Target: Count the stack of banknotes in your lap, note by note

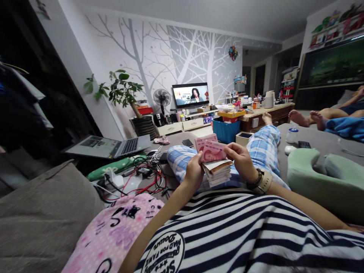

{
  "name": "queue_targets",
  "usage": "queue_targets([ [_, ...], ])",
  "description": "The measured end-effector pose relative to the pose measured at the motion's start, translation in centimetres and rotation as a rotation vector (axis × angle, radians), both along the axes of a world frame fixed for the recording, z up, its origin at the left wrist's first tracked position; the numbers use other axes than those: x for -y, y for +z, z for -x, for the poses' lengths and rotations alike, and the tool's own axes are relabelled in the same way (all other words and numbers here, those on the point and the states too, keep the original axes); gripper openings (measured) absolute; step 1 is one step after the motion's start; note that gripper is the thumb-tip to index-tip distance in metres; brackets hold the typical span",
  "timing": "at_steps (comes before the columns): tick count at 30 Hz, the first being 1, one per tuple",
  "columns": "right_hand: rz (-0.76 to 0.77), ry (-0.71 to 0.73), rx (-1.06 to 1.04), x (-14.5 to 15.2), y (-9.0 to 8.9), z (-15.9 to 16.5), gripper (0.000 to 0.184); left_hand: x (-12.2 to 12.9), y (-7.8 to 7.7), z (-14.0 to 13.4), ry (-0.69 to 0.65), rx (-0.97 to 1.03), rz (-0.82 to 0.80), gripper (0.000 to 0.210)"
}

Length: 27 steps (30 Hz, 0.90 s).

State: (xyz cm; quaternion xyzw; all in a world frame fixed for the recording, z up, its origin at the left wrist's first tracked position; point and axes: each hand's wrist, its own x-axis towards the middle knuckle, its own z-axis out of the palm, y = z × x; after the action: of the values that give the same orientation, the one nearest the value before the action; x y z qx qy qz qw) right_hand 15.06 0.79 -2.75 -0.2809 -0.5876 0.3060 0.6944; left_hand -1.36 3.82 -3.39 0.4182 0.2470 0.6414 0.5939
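Note:
Red 100 banknotes (212, 152) are fanned between my two hands above my lap. My left hand (195, 167) grips them at their left edge, thumb on top. The thumb and fingers of my right hand (241, 159) pinch the upper right corner of the front note. Just below the notes, a thick stack of white paper pieces (217, 175) rests on my lap, with an orange-and-white printed piece on top. On my right wrist are a beige-strapped watch (265, 182) and a dark bead bracelet.
To the left sit an open laptop (113, 147), tangled cables (153, 172) and a pink blanket (127, 231). A phone (187, 143) lies beyond my knee. On the right are a green neck pillow (307, 178), a white mouse (290, 150) and another person's feet (301, 117).

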Motion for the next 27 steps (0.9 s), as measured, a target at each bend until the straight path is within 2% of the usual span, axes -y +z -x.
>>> queue_targets([
  [4,0.014,0.011,-0.028,-0.04,0.01,0.09,0.030,0.18,0.15,0.07,-0.064,-0.008,0.027,0.025],
  [19,0.026,0.013,-0.027,0.10,0.06,0.07,0.029,0.50,0.39,-0.07,-0.042,0.031,0.060,0.028],
  [27,0.049,0.044,-0.063,0.58,0.38,0.37,0.034,0.86,0.85,-0.17,-0.131,0.049,0.054,0.024],
])
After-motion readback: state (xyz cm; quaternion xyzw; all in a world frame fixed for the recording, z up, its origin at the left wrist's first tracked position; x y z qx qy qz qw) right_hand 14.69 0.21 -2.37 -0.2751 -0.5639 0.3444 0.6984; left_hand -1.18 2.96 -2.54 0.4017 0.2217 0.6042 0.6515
